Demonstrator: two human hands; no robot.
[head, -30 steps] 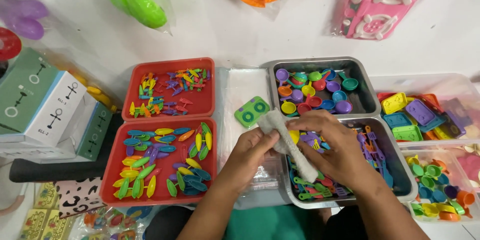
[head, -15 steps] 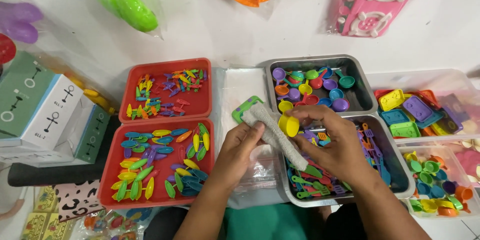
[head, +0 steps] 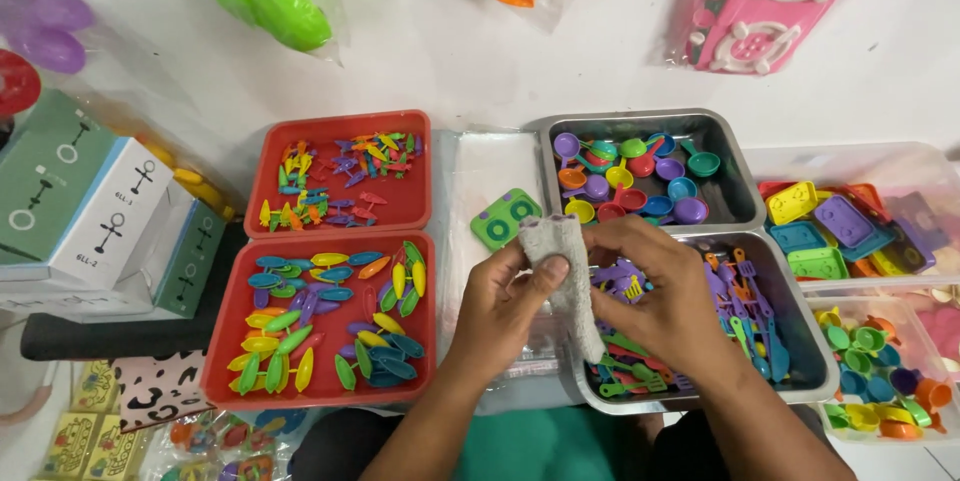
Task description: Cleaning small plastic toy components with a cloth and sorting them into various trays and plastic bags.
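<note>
We see our two bare hands meeting near the middle of the view, both closed on a grey fuzzy cloth [head: 568, 276] that hangs down between them. Our left hand [head: 500, 306] has a narrow grip: its thumb presses the upper part of the cloth against the bent fingers. Our right hand [head: 665, 296] is at 3 o'clock from the cloth and curls around its other side, the fingers closed on it; we cannot tell if something small is inside the cloth. At 10 o'clock from the cloth, just beside its top, a small green square plastic toy with two round rings [head: 506, 218] lies on a clear plastic sheet [head: 490, 161] on the white counter [head: 420, 51]. Under our right hand stands a lower metal tray [head: 815, 361] full of small coloured toy utensils, and at 12 o'clock from it an upper metal tray [head: 735, 176] holds tiny coloured pans and ladles. At 9 o'clock from our left hand, a lower red plastic tray [head: 225, 341] carries leaf-shaped coloured pieces, and an upper red plastic tray [head: 405, 206] above it carries smaller mixed pieces. Far at 3 o'clock, clear plastic boxes [head: 900, 166] hold coloured toy trays and cups.
</note>
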